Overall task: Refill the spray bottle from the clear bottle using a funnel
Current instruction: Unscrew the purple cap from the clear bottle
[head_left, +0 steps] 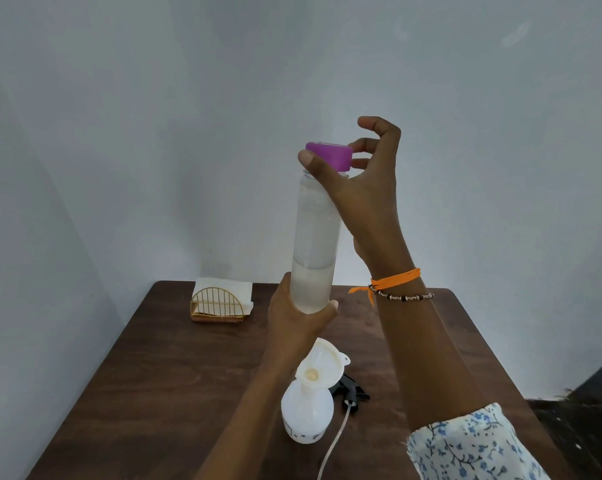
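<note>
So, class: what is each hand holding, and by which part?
Left hand grips the clear bottle at its base; right hand pinches its purple cap.

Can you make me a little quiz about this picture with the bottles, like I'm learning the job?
1. True or false: the purple cap is lying on the table.
2. Where is the funnel? A) in the spray bottle's neck B) in the napkin holder C) in the left hand
3. Fill in: the clear bottle is held up by its ____ end.

Key
1. False. The right hand grips the cap at the top of the clear bottle.
2. A. The funnel sits in the white spray bottle; the black spray head lies beside it on the table.
3. Bottom. The left hand holds it there.
</note>
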Action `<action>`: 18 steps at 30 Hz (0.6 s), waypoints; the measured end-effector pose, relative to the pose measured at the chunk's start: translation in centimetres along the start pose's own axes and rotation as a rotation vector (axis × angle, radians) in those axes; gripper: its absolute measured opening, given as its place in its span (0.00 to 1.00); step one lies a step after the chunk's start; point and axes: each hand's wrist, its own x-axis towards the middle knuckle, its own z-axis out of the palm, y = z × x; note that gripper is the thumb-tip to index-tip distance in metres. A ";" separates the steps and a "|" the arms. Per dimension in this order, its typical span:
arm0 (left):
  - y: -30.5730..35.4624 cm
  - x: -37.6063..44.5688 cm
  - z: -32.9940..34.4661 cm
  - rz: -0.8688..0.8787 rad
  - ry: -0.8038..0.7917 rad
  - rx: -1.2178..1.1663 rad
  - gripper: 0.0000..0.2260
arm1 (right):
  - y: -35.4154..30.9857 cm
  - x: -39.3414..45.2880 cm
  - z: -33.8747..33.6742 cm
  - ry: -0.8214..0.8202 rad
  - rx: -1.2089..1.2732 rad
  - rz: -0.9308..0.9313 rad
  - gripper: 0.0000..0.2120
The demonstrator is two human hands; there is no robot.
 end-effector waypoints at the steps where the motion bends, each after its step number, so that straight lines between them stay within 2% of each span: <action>1: 0.0 0.0 0.0 0.004 0.000 -0.001 0.19 | 0.0 0.0 0.0 0.001 -0.009 -0.006 0.34; 7: 0.0 0.0 0.1 0.003 0.008 0.029 0.20 | 0.0 0.1 -0.5 -0.038 0.114 0.018 0.25; 14: -0.3 0.3 0.1 0.024 -0.001 0.020 0.19 | -0.2 -0.1 -0.2 -0.001 -0.029 -0.019 0.34; 18: -0.3 0.3 0.0 0.025 -0.002 0.021 0.19 | -0.2 -0.2 -0.3 -0.027 0.043 -0.011 0.29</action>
